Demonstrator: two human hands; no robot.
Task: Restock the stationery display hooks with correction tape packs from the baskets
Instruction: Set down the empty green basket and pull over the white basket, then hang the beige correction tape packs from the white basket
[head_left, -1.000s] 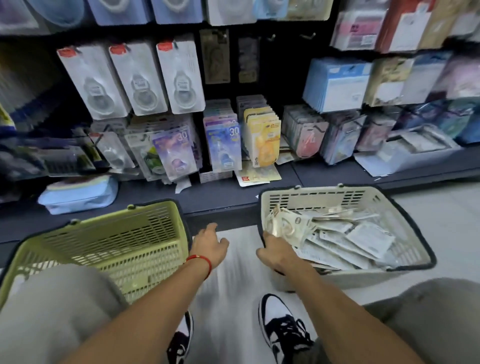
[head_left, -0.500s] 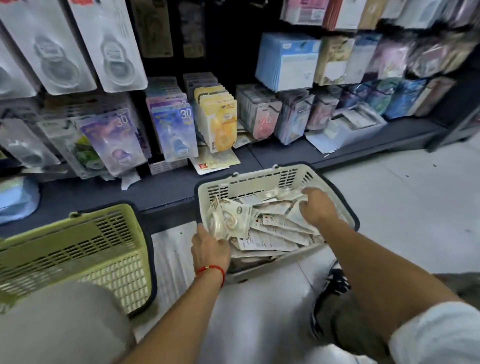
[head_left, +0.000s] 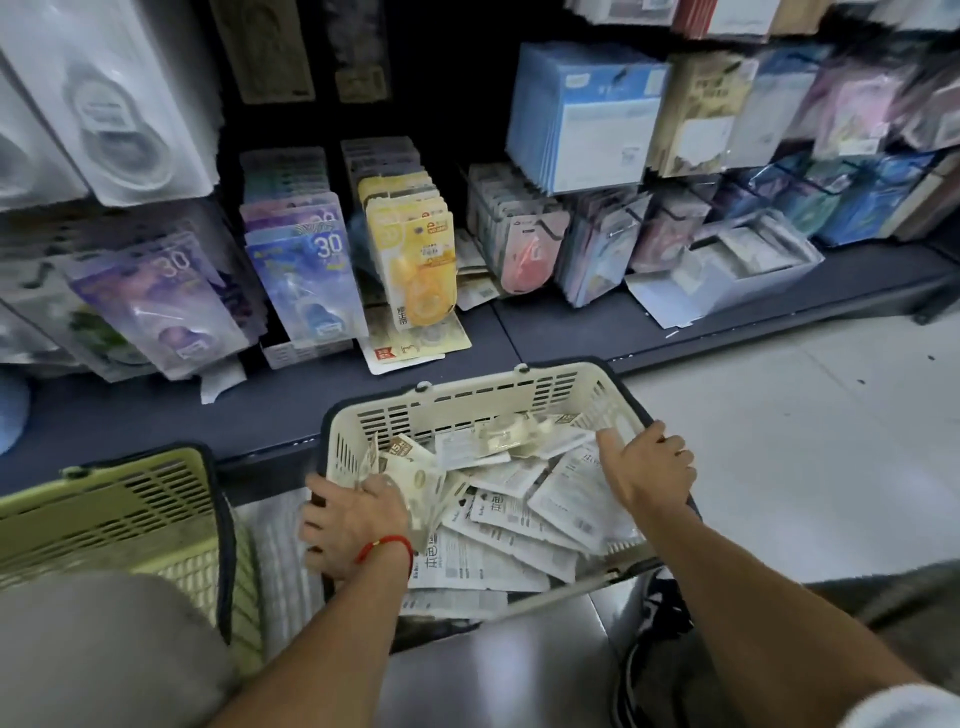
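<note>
A cream basket sits on the floor in front of the low shelf, filled with loose white correction tape packs. My left hand, wearing a red string bracelet, is at the basket's left rim. It holds a fanned bunch of cream packs at the thumb, with its fingers spread outside the wall. My right hand lies over the right rim, thumb stretched inward above the packs and fingers bent over the edge. Yellow packs and blue packs hang on the display hooks above.
A green basket stands to the left, its inside hidden. My knee is in front of it. The dark shelf base holds a white box of packs. Pale floor tiles spread to the right.
The bunch of packs passed from my right hand to my left. My right hand moved across the basket to its right rim. The view swung right and closer.
</note>
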